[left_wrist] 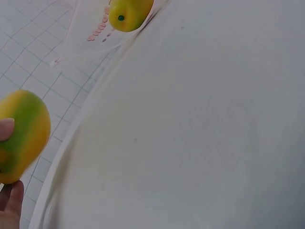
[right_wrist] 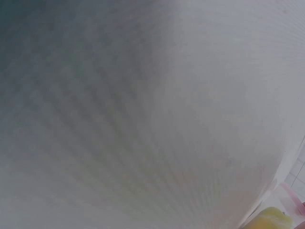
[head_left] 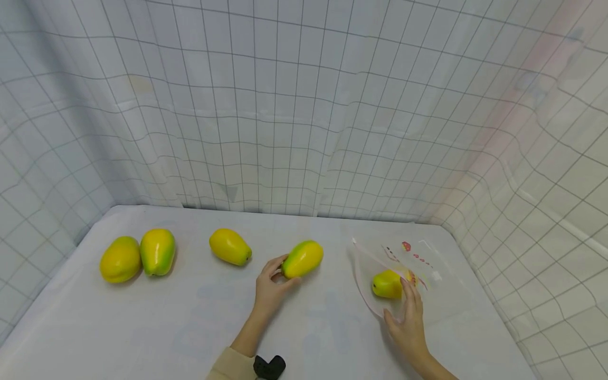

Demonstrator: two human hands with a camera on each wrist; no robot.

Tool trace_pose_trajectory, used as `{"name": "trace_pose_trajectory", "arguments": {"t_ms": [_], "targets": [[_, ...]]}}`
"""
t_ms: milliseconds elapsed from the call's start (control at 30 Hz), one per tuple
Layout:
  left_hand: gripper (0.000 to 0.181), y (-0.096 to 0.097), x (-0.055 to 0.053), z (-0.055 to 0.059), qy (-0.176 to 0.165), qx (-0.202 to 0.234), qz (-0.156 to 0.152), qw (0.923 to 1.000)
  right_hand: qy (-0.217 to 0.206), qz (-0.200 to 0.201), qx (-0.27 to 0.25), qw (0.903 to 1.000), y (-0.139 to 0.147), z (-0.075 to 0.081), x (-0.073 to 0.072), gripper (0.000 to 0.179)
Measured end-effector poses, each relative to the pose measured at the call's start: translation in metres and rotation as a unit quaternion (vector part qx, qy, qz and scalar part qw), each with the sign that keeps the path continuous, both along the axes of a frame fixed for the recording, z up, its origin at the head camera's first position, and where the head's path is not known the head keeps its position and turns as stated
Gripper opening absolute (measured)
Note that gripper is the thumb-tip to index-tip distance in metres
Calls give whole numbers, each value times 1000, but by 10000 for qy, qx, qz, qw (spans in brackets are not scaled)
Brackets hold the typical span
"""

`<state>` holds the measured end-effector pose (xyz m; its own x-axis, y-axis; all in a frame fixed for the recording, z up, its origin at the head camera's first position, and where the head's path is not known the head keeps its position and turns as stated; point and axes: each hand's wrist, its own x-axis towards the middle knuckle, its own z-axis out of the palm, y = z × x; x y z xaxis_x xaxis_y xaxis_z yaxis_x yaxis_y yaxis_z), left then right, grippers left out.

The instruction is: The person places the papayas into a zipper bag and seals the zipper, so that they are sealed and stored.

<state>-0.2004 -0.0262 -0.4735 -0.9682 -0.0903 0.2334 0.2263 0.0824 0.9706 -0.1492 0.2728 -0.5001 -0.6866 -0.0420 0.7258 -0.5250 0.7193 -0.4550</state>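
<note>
My left hand [head_left: 271,290] grips a yellow-green papaya [head_left: 302,259] by its narrower end, thumb on the near side. In the left wrist view that papaya [left_wrist: 26,133] shows at the left edge, with parts of the fingers on it. To the right lies a clear plastic bag [head_left: 446,295] with red print, its pink-edged mouth facing left. Inside the bag, near the mouth, is another papaya [head_left: 386,285], partly covered by the bag and fingers. My right hand [head_left: 409,327] touches the bag beside this papaya, thumb and fingers spread apart. The right wrist view barely catches the bagged papaya [right_wrist: 270,219].
Another papaya [head_left: 230,246] lies left of my left hand. Two more, a greenish-striped papaya [head_left: 158,252] and a rounder papaya [head_left: 121,259], sit side by side at the far left. The white-covered table [head_left: 142,327] is enclosed by a white checked curtain [head_left: 285,132] behind and at both sides.
</note>
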Motion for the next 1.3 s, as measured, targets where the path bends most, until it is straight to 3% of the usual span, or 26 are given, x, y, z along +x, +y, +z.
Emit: {"name": "trace_pose_trajectory", "arguments": {"t_ms": [300,500,967,1300], "targets": [[55,23,4,-3,143,-58,-714,9973,-106,-63,2,9999,1,-1,0,93],[51,39,7,-4,459,-253,-916,9944,-71,-36,16,10000,1,-1,0,94],[51,60,10,1,401,-541,-1570,9853,-195,-40,-33,9998,-1,0,0,93],[50,68,15,2,366,-624,-2003,9771,49,19,30,10000,0,1,0,92]]}}
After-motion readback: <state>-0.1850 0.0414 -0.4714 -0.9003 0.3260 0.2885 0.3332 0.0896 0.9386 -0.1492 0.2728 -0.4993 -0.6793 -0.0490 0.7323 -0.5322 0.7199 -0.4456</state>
